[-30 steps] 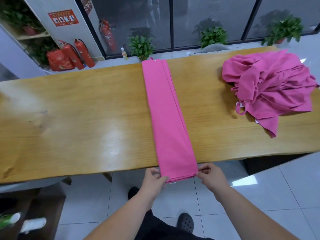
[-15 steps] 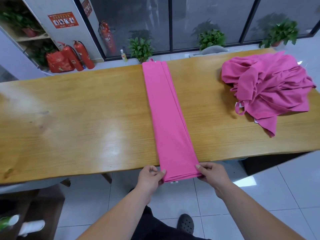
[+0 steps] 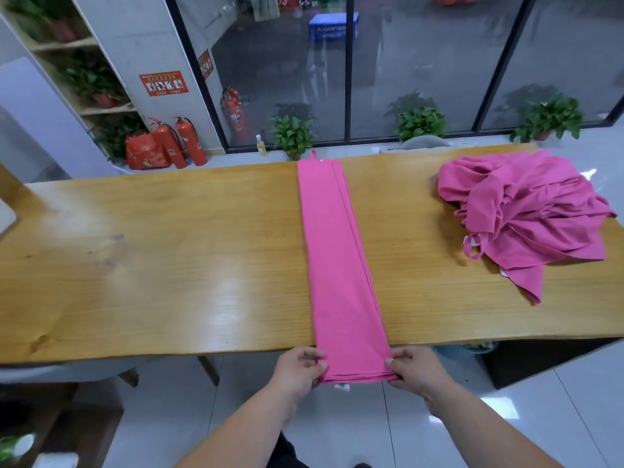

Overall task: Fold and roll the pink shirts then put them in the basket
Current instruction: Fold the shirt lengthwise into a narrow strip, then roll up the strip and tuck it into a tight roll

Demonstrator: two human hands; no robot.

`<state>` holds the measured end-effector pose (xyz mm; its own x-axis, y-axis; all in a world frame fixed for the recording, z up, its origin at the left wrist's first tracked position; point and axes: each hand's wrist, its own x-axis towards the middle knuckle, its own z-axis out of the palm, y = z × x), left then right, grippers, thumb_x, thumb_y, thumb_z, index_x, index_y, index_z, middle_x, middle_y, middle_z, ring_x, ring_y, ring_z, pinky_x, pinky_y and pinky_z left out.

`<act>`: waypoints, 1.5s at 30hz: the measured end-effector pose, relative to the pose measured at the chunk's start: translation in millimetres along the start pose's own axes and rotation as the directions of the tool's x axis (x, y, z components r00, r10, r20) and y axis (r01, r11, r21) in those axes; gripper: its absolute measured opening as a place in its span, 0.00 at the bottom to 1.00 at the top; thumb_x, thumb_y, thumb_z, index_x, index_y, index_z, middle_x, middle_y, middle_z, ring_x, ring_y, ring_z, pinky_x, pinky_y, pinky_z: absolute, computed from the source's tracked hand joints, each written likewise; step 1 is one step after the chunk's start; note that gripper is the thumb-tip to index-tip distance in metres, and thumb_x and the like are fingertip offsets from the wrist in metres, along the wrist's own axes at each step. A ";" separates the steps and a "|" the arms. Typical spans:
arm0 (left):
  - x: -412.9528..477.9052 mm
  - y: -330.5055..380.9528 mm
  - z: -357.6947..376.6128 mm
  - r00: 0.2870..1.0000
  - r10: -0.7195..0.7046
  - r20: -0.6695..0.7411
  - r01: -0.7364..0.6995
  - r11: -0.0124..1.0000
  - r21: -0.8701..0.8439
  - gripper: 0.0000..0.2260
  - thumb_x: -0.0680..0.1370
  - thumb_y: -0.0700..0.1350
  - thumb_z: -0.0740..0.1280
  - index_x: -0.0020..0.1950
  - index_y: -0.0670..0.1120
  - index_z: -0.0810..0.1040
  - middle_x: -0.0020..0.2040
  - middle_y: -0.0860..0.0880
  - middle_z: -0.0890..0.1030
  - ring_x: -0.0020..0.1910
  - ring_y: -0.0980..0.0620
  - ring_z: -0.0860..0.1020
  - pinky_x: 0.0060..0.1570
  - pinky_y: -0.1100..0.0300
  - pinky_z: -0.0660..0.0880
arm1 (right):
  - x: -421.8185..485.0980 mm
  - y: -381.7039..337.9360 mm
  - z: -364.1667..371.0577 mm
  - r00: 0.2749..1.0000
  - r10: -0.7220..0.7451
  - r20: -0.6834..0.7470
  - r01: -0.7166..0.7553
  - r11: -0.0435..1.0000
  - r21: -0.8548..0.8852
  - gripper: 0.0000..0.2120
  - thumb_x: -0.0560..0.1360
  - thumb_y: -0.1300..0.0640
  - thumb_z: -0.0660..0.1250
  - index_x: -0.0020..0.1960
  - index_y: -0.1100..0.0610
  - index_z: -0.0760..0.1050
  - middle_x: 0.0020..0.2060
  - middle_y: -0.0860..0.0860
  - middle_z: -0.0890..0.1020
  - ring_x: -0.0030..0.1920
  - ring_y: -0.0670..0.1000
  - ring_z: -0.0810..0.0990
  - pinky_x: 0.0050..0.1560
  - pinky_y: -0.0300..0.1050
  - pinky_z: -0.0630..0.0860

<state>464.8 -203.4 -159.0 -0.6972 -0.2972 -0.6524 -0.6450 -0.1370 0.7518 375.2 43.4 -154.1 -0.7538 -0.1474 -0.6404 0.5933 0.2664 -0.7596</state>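
- Folded pink shirt [image 3: 341,265]: long narrow strip laid across the wooden table [image 3: 169,265] front to back, near end hanging just over the edge toward me.
- My left hand [image 3: 299,368] pinches the near left corner; right hand [image 3: 413,368] pinches the near right corner, fingers curled round the stacked layers.
- Step, I'd say: folding done, about to start the roll from this end.
- Risks: layers show staggered along the right edge, so uneven pull btwn hands = crooked, coning roll; loose first turn = roll slackens & opens later; the overhang could drag the strip off the edge if I let go.
- Pile of pink shirts [image 3: 526,217] well apart, far right of the table, still to do.
- Basket: not in view.
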 end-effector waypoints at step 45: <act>-7.1 -12.8 -30.7 0.898 0.365 0.245 -0.370 0.329 0.869 0.25 0.80 0.36 0.60 0.74 0.57 0.74 0.66 0.54 0.75 0.65 0.52 0.73 0.66 0.56 0.71 | -6.0 -5.2 27.4 0.932 -0.323 0.166 0.287 0.376 -0.881 0.18 0.81 0.58 0.62 0.67 0.42 0.78 0.61 0.43 0.79 0.59 0.48 0.80 0.52 0.45 0.75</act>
<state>487.6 -228.6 -161.0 -0.9383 -0.0857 -0.3349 -0.2256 0.8858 0.4055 384.4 16.8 -149.3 -0.8472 -0.3811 -0.3702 -0.2424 0.8973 -0.3690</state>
